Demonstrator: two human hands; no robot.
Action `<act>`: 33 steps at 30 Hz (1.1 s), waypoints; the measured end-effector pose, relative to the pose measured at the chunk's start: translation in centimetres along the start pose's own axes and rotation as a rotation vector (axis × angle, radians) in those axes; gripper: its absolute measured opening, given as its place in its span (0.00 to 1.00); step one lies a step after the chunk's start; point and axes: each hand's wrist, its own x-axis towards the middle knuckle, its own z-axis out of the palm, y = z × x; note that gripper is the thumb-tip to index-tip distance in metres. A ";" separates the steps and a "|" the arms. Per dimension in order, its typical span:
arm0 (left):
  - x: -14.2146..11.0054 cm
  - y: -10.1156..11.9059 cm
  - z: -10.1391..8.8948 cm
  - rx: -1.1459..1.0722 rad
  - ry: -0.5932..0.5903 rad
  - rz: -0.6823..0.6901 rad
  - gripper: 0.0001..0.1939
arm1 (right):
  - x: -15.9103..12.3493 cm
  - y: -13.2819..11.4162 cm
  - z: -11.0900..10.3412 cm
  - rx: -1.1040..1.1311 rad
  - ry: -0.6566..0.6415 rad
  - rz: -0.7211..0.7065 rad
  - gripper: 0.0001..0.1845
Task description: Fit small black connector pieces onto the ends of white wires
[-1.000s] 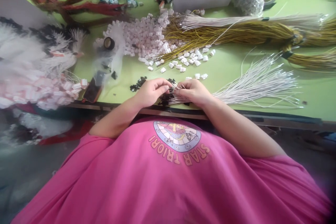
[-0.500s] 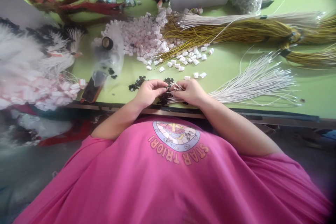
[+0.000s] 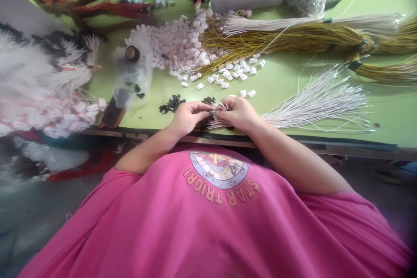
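My right hand [image 3: 239, 114] is closed round a bunch of thin white wires [image 3: 312, 104] that fan out to the right over the green table [image 3: 283, 80]; their metal-tipped ends stick out toward my left hand. My left hand [image 3: 189, 115] pinches its fingertips together right at those wire ends, over a small pile of black connector pieces [image 3: 171, 104]. What the left fingers pinch is too small to make out.
A heap of white connector housings [image 3: 176, 45] lies behind the hands, with loose ones [image 3: 237, 71] nearer. Yellow wire bundles [image 3: 293, 39] run along the back right. A tape roll [image 3: 132, 53], a dark phone-like object [image 3: 114, 110] and finished white harnesses [image 3: 39, 87] lie left.
Both hands stay together at the table's front edge. The fingers have shifted slightly at the wire ends; nothing else has moved.
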 end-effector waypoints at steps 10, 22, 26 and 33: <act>-0.1 0.4 0.3 0.232 -0.039 0.235 0.06 | 0.1 -0.1 0.1 -0.086 0.003 -0.025 0.10; 0.7 0.6 -3.8 0.583 0.022 0.316 0.10 | 0.1 0.3 -0.6 0.078 -0.058 0.043 0.13; 3.1 -0.9 -8.9 0.833 0.243 0.133 0.10 | 0.0 0.4 -1.0 0.133 -0.136 0.049 0.13; 5.2 -2.9 -10.6 0.815 0.144 0.020 0.04 | 0.1 0.4 -0.9 0.110 -0.145 0.059 0.09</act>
